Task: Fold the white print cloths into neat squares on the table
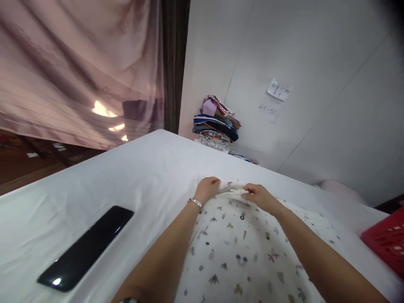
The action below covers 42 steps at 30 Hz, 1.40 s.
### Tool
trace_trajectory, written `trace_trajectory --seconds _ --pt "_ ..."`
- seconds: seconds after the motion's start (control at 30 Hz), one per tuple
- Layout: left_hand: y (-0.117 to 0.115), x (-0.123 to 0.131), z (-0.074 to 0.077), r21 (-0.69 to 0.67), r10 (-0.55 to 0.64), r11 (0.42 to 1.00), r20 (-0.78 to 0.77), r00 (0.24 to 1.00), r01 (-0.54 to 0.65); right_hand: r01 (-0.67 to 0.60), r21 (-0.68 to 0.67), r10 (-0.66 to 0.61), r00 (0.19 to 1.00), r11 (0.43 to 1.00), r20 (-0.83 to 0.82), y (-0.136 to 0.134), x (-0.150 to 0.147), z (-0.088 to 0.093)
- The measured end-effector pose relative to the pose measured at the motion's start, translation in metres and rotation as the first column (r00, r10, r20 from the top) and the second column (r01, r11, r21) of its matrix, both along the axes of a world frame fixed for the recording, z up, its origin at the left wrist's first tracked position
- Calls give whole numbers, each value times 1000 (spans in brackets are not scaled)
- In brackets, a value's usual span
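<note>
A pale wall (pixel 299 50) is rising behind a broad surface with a white cover (pixel 158 168), and a pink curtain (pixel 78 63) is hanging at the left. The printed white cloth (pixel 240 248) is lying on the cover, spreading between and beneath the person's forearms. A glossy black slab (pixel 86 248) is resting to its left; folded clothes (pixel 216 120) are standing stacked beyond the far edge, and a red basket (pixel 386 242) is showing at the right. The right hand (pixel 258 197) is pinching the cloth's far edge, thumb and fingers closing on it; the left hand (pixel 206 188) is curling its fingers there, whether gripping I cannot tell. A silvery bracelet (pixel 196 202) is circling the left wrist.
</note>
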<state>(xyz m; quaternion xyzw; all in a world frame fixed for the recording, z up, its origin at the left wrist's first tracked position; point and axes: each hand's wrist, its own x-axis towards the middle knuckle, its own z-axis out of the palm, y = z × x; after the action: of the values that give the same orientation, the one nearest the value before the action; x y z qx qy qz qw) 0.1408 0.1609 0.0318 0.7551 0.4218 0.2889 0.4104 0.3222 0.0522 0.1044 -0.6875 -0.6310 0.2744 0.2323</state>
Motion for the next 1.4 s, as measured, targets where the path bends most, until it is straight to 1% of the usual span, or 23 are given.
trace_trajectory --seconds 0.03,0.07,0.1,0.17,0.23,0.3,0.37,0.43,0.53,0.63,0.7,0.77,0.83,0.9,0.93,0.97,1.0,1.03,1.1,1.13,1.2,1.27,1.4 --pt "5 -6 -2 38 103 994 -117 988 -99 -63 -30 62 998 998 -19 -6 -2 4" --pt "9 -11 -4 83 176 983 -220 959 -162 -122 -53 120 992 991 -43 -13 -4 8" --pt "12 -14 -6 124 217 974 -305 927 -188 -173 -77 168 984 982 -66 -19 -5 11" --pt "12 -15 -11 182 226 970 -416 881 -163 -224 -144 212 973 964 -94 -28 -6 16" --pt "9 -11 -14 212 205 971 -477 854 -115 -226 -218 205 972 950 -114 -35 -4 18" --pt "5 -6 -15 208 185 974 -513 838 -88 -233 -260 198 968 937 -152 -37 -2 19" --pt "2 -3 -15 182 170 979 -508 845 -87 -250 -264 199 958 932 -207 -37 0 20" --pt "2 -1 -16 134 152 985 -422 894 -104 -253 -249 192 950 935 -245 -34 1 20" --pt "3 0 -18 67 118 992 -246 962 -104 -218 -192 170 956 957 -240 -26 -1 20" --pt "2 4 -19 28 67 998 -154 986 -64 -202 -144 167 960 969 -226 -17 -3 18" --pt "-1 8 -14 -33 25 999 -18 1000 -26 -207 -134 175 960 969 -220 -12 -4 17" --pt "-6 11 -7 -125 -14 991 194 981 38 -215 -117 188 960 970 -208 -9 -4 15" --pt "-10 13 -1 -217 -49 966 383 922 142 -216 -92 196 962 972 -191 -6 -4 13" --pt "-12 14 3 -273 -94 928 485 869 253 -205 -70 192 967 976 -165 -4 -3 12" --pt "-13 14 4 -299 -103 911 505 857 285 -202 -67 190 970 977 -152 -4 -3 12" --pt "-12 13 3 -330 -90 900 496 864 283 -203 -69 192 971 977 -140 -5 -4 11" --pt "-12 13 2 -357 -63 901 453 890 245 -206 -77 195 972 975 -132 -6 -5 12" --pt "-11 12 0 -369 -30 912 374 927 178 -212 -91 199 971 973 -130 -8 -7 12" --pt "-9 10 -2 -329 20 944 155 988 33 -237 -132 218 965 963 -144 -13 -10 11" --pt "-8 9 -2 -288 8 958 53 999 8 -253 -151 229 960 956 -159 -16 -12 11" --pt "-9 9 -2 -224 -65 974 -91 994 43 -276 -175 242 951 945 -195 -21 -15 10" --pt "-11 10 -1 -207 -133 973 -161 978 98 -277 -182 238 948 943 -209 -24 -16 9" --pt "-18 16 -4 -140 -128 985 -224 966 98 -254 -179 223 958 950 -179 -24 -17 9"
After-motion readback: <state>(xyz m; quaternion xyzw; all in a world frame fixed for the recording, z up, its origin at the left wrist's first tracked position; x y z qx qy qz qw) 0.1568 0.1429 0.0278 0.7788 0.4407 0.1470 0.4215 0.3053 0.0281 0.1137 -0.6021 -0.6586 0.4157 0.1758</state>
